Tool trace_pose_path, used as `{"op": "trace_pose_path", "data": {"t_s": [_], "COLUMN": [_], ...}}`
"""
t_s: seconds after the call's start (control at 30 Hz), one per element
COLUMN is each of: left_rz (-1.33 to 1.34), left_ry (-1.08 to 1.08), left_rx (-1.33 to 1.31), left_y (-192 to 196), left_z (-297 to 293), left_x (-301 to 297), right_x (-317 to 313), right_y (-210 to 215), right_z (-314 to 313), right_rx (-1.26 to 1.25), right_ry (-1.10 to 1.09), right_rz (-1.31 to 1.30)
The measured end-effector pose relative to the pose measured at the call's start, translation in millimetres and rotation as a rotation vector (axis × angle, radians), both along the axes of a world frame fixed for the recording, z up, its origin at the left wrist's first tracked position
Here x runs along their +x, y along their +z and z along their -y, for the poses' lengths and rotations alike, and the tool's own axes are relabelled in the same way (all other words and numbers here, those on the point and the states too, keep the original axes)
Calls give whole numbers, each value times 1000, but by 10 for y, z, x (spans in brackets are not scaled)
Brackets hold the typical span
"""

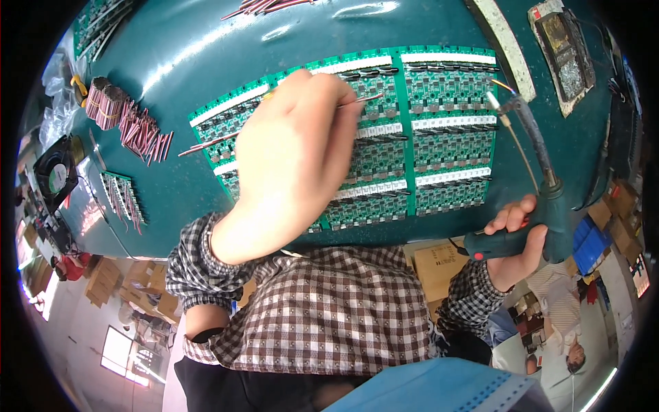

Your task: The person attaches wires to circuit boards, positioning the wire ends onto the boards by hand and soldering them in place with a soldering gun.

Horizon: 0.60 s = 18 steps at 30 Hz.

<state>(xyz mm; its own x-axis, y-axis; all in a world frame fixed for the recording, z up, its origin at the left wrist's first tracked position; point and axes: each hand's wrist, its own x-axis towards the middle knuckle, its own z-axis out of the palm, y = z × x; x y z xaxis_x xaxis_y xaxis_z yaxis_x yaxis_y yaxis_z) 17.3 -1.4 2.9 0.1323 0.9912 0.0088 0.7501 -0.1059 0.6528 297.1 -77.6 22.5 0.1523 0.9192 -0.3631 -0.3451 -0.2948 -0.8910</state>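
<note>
My left hand (292, 147) is closed in a pinch over the left part of a large panel of green circuit boards (446, 146). Thin red and black wires (209, 143) run through its fingers, with ends poking out on both sides. Rows of white strips and short black wires line the panel. My right hand (518, 233) is wrapped round the dark green handle of a soldering gun (552, 213), held off the panel's right side. The gun's tip (493, 100) and a thin feed tube point up and left, near the panel's right edge.
Bundled red wires (103, 106) and loose cut wires (143, 134) lie at the left, beside a small wired board (123, 199) and a black fan (56, 173). More wires (268, 5) lie at the far edge. A soldering stand with a tray (563, 55) stands far right.
</note>
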Motion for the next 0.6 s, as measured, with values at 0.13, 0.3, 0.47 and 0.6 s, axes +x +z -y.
{"op": "trace_pose_path", "data": {"t_s": [0.13, 0.3, 0.47, 0.6], "left_rz": [-186, -260, -227, -232], "left_ry": [-19, -212, -177, -158], "left_rx": [275, 321, 252, 243], "left_y": [23, -125, -174, -173], "left_z": [87, 159, 196, 214], "left_x": [-59, 23, -8, 18], "right_x": [102, 136, 277, 432], "right_y": [-54, -107, -242, -345], "right_z": [-20, -48, -69, -107], "right_rx": [-8, 45, 107, 164], "right_ry": [-36, 52, -7, -45], "right_rz": [-117, -225, -334, -472]}}
